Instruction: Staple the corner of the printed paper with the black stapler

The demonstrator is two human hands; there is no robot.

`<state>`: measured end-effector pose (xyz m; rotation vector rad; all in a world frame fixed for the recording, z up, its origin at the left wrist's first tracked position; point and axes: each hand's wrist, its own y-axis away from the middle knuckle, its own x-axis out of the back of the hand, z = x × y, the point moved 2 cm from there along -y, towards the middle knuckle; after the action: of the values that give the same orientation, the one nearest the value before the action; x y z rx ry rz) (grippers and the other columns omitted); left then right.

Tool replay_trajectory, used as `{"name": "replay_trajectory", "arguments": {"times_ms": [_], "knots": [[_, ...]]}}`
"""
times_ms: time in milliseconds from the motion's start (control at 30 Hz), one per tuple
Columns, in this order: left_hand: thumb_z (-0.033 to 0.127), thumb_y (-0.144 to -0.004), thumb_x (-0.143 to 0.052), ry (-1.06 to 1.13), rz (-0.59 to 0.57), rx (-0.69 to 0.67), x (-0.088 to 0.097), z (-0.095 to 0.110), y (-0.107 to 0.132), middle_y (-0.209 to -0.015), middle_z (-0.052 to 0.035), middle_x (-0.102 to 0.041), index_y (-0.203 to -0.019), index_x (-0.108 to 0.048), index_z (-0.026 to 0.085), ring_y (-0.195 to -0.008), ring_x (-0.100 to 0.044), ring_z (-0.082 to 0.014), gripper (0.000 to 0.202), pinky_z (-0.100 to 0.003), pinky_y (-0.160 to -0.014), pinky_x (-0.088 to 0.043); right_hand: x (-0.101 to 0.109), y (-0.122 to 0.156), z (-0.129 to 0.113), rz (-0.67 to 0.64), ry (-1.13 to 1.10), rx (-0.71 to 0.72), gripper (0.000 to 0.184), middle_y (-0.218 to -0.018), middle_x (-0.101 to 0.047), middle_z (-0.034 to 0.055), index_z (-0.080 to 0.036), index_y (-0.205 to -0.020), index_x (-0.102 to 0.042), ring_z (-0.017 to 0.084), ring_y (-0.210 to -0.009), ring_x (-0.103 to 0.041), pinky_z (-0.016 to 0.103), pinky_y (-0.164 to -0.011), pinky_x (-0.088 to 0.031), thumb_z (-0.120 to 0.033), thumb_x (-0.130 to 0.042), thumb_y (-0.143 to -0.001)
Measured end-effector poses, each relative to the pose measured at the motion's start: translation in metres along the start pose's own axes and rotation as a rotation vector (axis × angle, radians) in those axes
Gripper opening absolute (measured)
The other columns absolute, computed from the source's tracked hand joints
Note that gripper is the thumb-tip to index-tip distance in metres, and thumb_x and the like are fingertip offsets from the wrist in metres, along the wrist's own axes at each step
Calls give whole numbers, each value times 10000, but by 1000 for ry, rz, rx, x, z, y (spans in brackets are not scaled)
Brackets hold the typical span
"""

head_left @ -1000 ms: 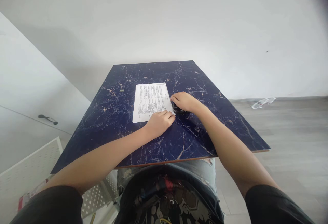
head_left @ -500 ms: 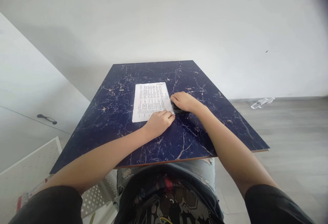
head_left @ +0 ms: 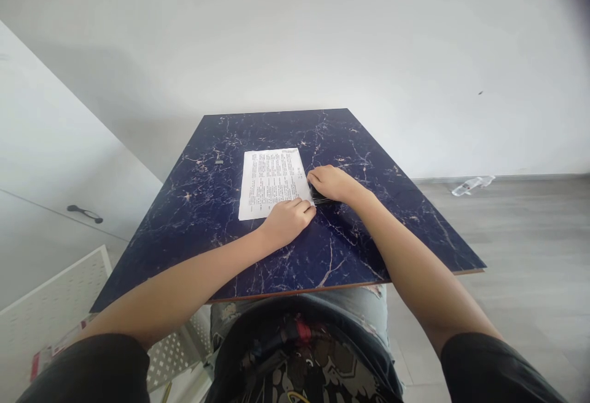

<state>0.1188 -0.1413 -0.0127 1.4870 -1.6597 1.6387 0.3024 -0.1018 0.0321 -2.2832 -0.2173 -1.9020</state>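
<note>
Printed paper sheets [head_left: 267,185] lie turned sideways on the dark blue marbled table. My left hand [head_left: 289,219] is closed on their near right corner, fingers curled over the edge. My right hand [head_left: 332,183] is wrapped over a black stapler [head_left: 325,201] at the right edge of the sheets. Most of the stapler is hidden beneath that hand; only its lower side with thin silvery lines shows. The paper corner meets the stapler between my two hands. Whether it sits inside the jaws I cannot tell.
A small grey piece [head_left: 219,161] lies on the table [head_left: 276,129] left of the paper. The table's far edge is at the white wall. A clear plastic bottle [head_left: 472,185] lies on the floor to the right. At left stands a perforated white panel [head_left: 59,292].
</note>
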Motion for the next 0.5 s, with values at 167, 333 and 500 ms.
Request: {"name": "replay_trajectory", "arguments": {"times_ms": [167,333,500], "knots": [[29,-984,-507,1,-2,0,0,0,0,-877,-70,-716,-1024,-714,111,-742,-660,-171,226,-285,-555,-475,0,0,-1,-2,36,-4,402,-987,-737,110,-190,-851,-677,224,-858,-640,326,-713,-359,-284,-343,-1052],[29,-980,-514,-3,-8,-4,0,-1,0,-877,-70,-717,-1021,-708,113,-741,-658,-169,215,-283,-555,-468,-1,0,-2,-8,53,-11,418,-989,-738,115,-186,-859,-691,226,-859,-642,326,-714,-372,-288,-336,-1054],[35,-970,-542,-1,-14,-7,0,1,0,-884,-64,-715,-1016,-708,116,-747,-660,-180,191,-300,-559,-474,-4,-1,-6,-8,137,-24,431,-1036,-739,138,-172,-916,-712,248,-906,-665,330,-742,-413,-292,-326,-1065]]}}
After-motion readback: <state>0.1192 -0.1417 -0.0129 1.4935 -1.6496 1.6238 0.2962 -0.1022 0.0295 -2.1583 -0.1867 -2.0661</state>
